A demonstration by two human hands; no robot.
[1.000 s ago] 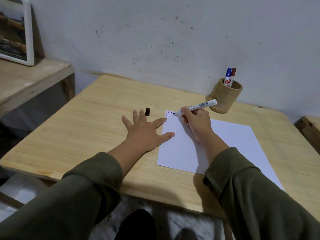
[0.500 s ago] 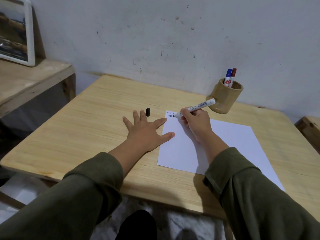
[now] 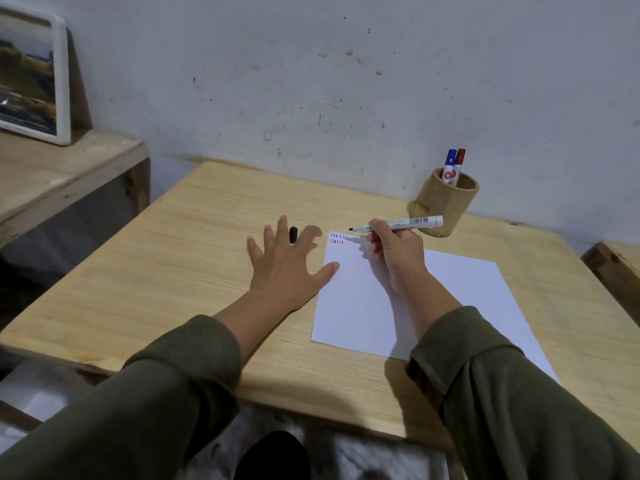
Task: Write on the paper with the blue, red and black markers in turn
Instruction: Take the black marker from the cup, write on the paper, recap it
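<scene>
A white sheet of paper (image 3: 446, 299) lies on the wooden table (image 3: 180, 258), with short blue and red marks at its top left corner. My right hand (image 3: 398, 251) grips an uncapped black marker (image 3: 401, 224), its tip lifted just above that corner. My left hand (image 3: 287, 265) hovers with fingers spread beside the paper's left edge, over a black cap (image 3: 293, 234) that lies on the table between its fingers. The blue marker (image 3: 449, 166) and the red marker (image 3: 458, 164) stand capped in a bamboo holder (image 3: 446, 209).
The holder stands near the wall at the table's back right. A lower wooden shelf (image 3: 59, 174) at the left carries a framed picture (image 3: 31, 77). Another wooden piece (image 3: 620, 271) shows at the right edge.
My right hand has lifted the marker's tip off the paper and levelled the marker. My left hand has risen off the table and slid forward over the black cap.
</scene>
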